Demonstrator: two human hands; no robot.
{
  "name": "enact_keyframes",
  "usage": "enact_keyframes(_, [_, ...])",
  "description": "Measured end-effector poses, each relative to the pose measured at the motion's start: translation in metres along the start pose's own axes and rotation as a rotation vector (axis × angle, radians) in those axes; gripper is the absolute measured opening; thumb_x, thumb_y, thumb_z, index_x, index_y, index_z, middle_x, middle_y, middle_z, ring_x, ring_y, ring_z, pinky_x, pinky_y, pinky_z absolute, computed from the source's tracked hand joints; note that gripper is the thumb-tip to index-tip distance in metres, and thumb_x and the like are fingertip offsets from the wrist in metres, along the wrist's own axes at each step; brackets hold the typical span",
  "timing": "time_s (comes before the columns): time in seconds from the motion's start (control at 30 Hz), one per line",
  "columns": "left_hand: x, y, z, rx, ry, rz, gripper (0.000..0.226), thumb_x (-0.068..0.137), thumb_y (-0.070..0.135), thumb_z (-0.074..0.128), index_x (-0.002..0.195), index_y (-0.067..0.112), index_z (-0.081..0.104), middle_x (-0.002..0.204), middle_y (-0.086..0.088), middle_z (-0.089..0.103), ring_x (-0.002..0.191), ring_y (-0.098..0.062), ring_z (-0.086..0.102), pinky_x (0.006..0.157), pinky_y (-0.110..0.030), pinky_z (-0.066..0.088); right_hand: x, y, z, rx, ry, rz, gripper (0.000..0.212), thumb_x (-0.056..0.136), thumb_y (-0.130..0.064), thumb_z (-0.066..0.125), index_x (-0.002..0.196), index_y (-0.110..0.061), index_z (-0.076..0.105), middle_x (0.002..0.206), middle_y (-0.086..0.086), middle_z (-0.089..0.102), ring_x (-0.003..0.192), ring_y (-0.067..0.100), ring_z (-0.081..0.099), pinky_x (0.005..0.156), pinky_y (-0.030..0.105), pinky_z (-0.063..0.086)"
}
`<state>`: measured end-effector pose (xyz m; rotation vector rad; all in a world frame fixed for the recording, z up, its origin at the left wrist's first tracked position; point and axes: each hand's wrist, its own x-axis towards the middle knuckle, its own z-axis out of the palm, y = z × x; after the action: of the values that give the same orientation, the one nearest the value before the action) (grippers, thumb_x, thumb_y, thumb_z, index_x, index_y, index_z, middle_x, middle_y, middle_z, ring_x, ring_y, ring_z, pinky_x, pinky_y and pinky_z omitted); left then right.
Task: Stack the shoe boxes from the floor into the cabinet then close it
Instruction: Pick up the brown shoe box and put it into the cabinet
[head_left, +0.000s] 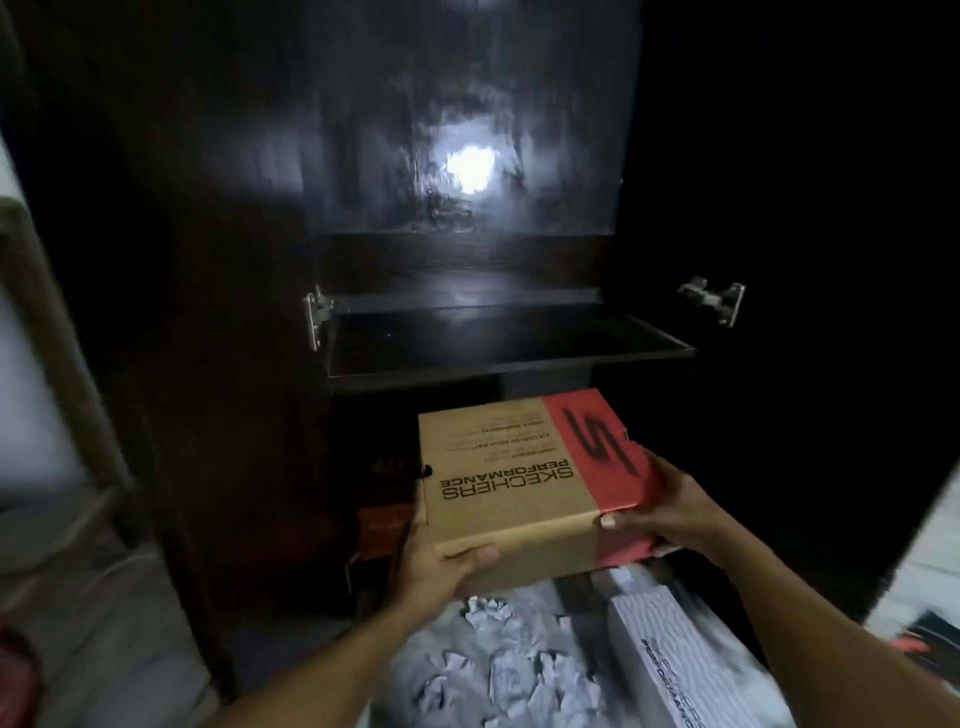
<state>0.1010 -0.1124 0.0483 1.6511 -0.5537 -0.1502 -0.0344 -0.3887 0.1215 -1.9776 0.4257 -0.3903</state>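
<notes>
A brown and red Skechers shoe box (524, 483) is held in the air in front of the dark wooden cabinet (467, 291). My left hand (441, 561) grips its near left corner, thumb on the front face. My right hand (670, 514) clasps the red right end. The box sits level with the opening below an open shelf (498, 338). Both cabinet doors stand open, with hinges (714, 299) visible. A reddish box (379, 525) lies low inside the cabinet, partly hidden behind the held box.
Below my arms lies a grey and white shoe box (670, 654) on a pale floor with crumpled paper pieces (488, 649). A wooden frame (47, 322) stands at the left. The right door (810, 260) blocks the right side.
</notes>
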Motion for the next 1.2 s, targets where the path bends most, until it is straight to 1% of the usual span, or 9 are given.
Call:
enact_keyframes(0.23, [0.051, -0.059, -0.022, 0.074, 0.145, 0.006, 0.1, 0.055, 0.022, 0.09, 0.135, 0.044, 0.035, 0.118, 0.016, 0.063, 0.1, 0.012, 0.06, 0.081, -0.005, 0.044, 0.086, 0.072, 0.075, 0.122, 0.018, -0.037, 0.099, 0.045, -0.016, 0.099, 0.132, -0.014, 0.054, 0.108, -0.005, 0.074, 0.095, 0.004, 0.071, 0.082, 0.017, 0.054])
enact_keyframes(0.43, [0.077, -0.089, -0.041, 0.084, 0.231, -0.004, 0.08, 0.061, 0.017, 0.088, 0.133, 0.021, 0.051, 0.118, -0.005, 0.07, 0.108, -0.023, 0.068, 0.089, -0.046, 0.057, 0.122, 0.082, 0.118, 0.015, 0.061, -0.056, 0.096, 0.041, -0.048, 0.098, 0.127, -0.029, 0.058, 0.114, 0.001, 0.063, 0.103, 0.014, 0.064, 0.096, 0.025, 0.051])
enact_keyframes(0.57, [0.096, -0.108, -0.04, 0.169, 0.432, -0.106, 0.076, 0.068, 0.018, 0.089, 0.135, 0.02, 0.053, 0.12, -0.009, 0.065, 0.107, -0.031, 0.066, 0.087, -0.052, 0.057, 0.144, 0.095, 0.14, -0.018, 0.191, -0.033, 0.084, 0.047, -0.063, 0.089, 0.118, -0.024, 0.064, 0.111, 0.003, 0.058, 0.099, 0.015, 0.064, 0.096, 0.035, 0.054])
enact_keyframes(0.63, [0.102, -0.108, -0.033, 0.316, 0.553, -0.099, 0.082, 0.063, 0.027, 0.09, 0.135, 0.011, 0.054, 0.124, -0.018, 0.058, 0.11, -0.037, 0.06, 0.094, -0.05, 0.052, 0.147, 0.097, 0.15, 0.036, 0.242, -0.008, 0.069, 0.053, -0.052, 0.092, 0.106, -0.024, 0.057, 0.106, 0.004, 0.066, 0.09, 0.011, 0.067, 0.086, 0.032, 0.057])
enact_keyframes(0.73, [0.109, -0.101, -0.018, 0.36, 0.708, -0.072, 0.068, 0.065, 0.003, 0.087, 0.121, -0.009, 0.049, 0.122, -0.031, 0.047, 0.11, -0.045, 0.052, 0.095, -0.048, 0.042, 0.155, 0.101, 0.163, 0.077, 0.305, 0.012, 0.056, 0.069, -0.027, 0.091, 0.099, -0.02, 0.045, 0.099, 0.001, 0.068, 0.081, 0.004, 0.065, 0.067, 0.008, 0.048])
enact_keyframes(0.83, [0.117, -0.102, -0.008, 0.325, 0.767, -0.082, 0.059, 0.07, 0.001, 0.083, 0.116, -0.008, 0.047, 0.123, -0.031, 0.045, 0.11, -0.046, 0.05, 0.095, -0.049, 0.041, 0.161, 0.106, 0.173, 0.052, 0.337, -0.026, 0.052, 0.073, -0.026, 0.088, 0.104, -0.021, 0.047, 0.107, 0.004, 0.065, 0.095, 0.018, 0.067, 0.078, 0.022, 0.054])
enact_keyframes(0.9, [0.124, -0.107, -0.008, 0.375, 0.789, -0.106, 0.059, 0.072, 0.005, 0.082, 0.12, -0.005, 0.05, 0.125, -0.029, 0.045, 0.112, -0.047, 0.049, 0.095, -0.051, 0.041, 0.164, 0.108, 0.179, 0.011, 0.317, -0.065, 0.061, 0.072, -0.026, 0.088, 0.119, -0.019, 0.049, 0.118, 0.005, 0.056, 0.105, 0.022, 0.062, 0.093, 0.037, 0.052])
enact_keyframes(1.03, [0.135, -0.117, -0.009, 0.431, 0.732, -0.056, 0.078, 0.073, 0.004, 0.083, 0.139, -0.006, 0.044, 0.134, -0.028, 0.041, 0.121, -0.046, 0.046, 0.105, -0.049, 0.039, 0.172, 0.107, 0.189, -0.007, 0.215, -0.075, 0.095, 0.072, -0.03, 0.088, 0.15, -0.021, 0.035, 0.124, -0.002, 0.044, 0.112, 0.016, 0.054, 0.1, 0.032, 0.046])
enact_keyframes(1.2, [0.153, -0.118, -0.023, 0.426, 0.617, -0.106, 0.085, 0.082, 0.004, 0.076, 0.153, 0.0, 0.029, 0.157, -0.02, 0.023, 0.137, -0.033, 0.039, 0.116, -0.031, 0.028, 0.188, 0.101, 0.205, -0.077, 0.113, -0.053, 0.111, 0.074, -0.037, 0.086, 0.159, -0.028, 0.015, 0.141, 0.007, 0.044, 0.127, 0.025, 0.05, 0.11, 0.045, 0.043])
